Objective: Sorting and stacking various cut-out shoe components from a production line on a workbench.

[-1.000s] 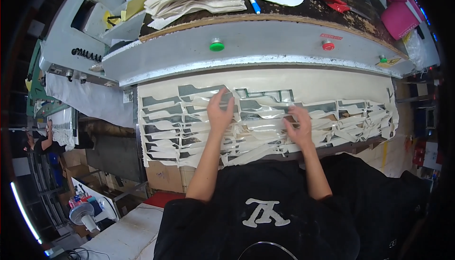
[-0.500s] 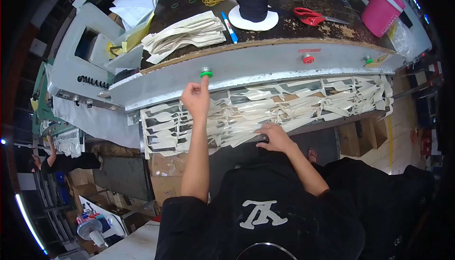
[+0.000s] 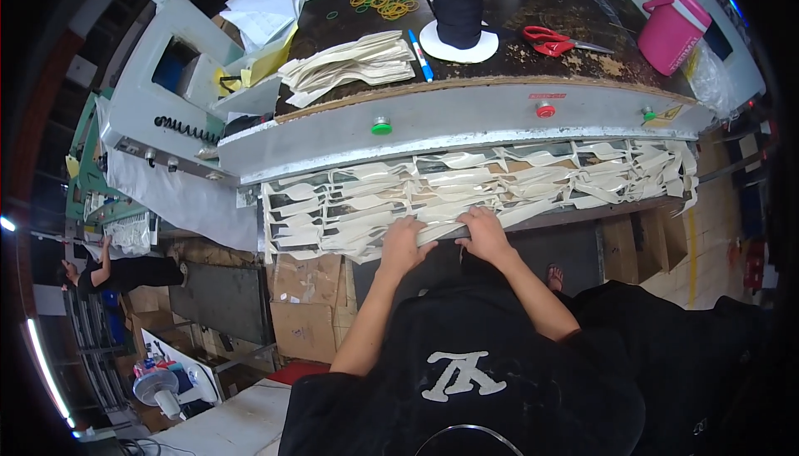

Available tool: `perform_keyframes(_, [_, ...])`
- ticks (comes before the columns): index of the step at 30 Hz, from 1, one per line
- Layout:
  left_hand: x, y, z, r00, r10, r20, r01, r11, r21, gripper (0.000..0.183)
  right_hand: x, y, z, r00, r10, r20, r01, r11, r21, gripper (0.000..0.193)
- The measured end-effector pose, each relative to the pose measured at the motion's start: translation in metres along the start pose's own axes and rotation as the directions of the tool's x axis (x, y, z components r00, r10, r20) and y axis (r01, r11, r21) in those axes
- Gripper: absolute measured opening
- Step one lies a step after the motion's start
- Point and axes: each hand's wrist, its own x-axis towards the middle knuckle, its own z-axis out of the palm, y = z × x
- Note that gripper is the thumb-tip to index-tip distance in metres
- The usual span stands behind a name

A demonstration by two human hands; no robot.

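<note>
A long cream sheet, cut through into a lattice of leaf-like strips and openings, lies along the front of the machine. Its strips look crumpled and tangled toward the right end. At its near edge, around the middle, my left hand rests with the fingers on the strips and the thumb spread to the right. Close beside it, my right hand lays its fingers on the same edge, thumb pointing left. Neither hand visibly pinches the material. The undersides of the fingers are hidden.
Behind the sheet runs a grey machine beam with green and red push buttons. On top lie a stack of cream cut pieces, a marker, red scissors, a black thread cone and a pink jug. Another person works far left.
My left hand has left the green button and come down to the sheet's near edge beside my right hand. My right hand has shifted slightly. The view has moved a little.
</note>
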Motion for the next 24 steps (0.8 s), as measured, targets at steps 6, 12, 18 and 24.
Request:
perform_keyframes(6, [0.001,-0.004,0.003,0.994,0.043,-0.098,-0.045,0.999,-0.021,0.04,0.006,-0.003,-0.003,1.0,-0.008,-0.026,0.007,1.0,-0.026,0.047])
perform_keyframes(12, [0.006,-0.006,0.0,0.995,0.062,-0.084,-0.063,0.998,-0.016,0.039,0.006,-0.001,-0.005,0.999,-0.014,-0.039,0.014,1.0,-0.002,0.045])
perform_keyframes(18, [0.011,-0.009,0.008,0.998,0.059,0.003,-0.059,0.995,-0.086,0.037,0.012,0.018,-0.018,0.99,-0.081,0.113,0.081,0.997,0.002,0.041])
perform_keyframes(24, [0.118,-0.002,-0.006,0.949,-0.071,0.308,0.084,0.996,-0.029,0.038,0.067,0.092,-0.065,0.989,-0.024,0.145,-0.067,0.809,0.584,0.026])
